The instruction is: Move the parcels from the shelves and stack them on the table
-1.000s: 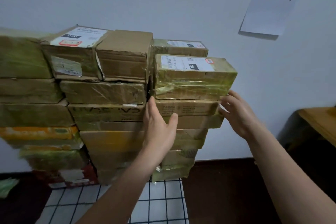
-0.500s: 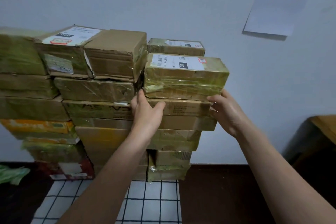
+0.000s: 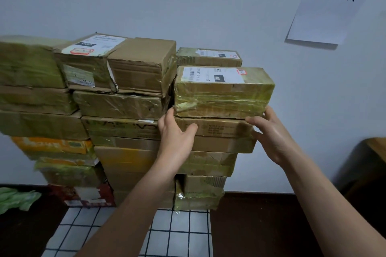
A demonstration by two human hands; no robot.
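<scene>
Three stacks of cardboard parcels stand side by side against the pale wall, and I have two hands on the right one. Its top piece is a flat brown parcel wrapped in yellowish tape [image 3: 223, 98], carrying one white shipping label [image 3: 211, 75]. It lies on a plain printed carton [image 3: 221, 128].

My left grip [image 3: 175, 137] is spread wide: straight fingers press the parcel's left end in the gap beside the middle stack, and the thumb lies across the carton below. My right grip [image 3: 273, 137] curls round the parcel's lower right corner, thumb on the front edge.

A second ago the left hand lay lower and flat on the stack; both have since risen to the parcel, which has not left its place.

One white paper sheet with black characters [image 3: 334, 10] hangs on the wall. One white grid-patterned cloth [image 3: 181, 233] lies on the dark tabletop [image 3: 261, 227], and a green bag [image 3: 16, 198] lies at the left.
</scene>
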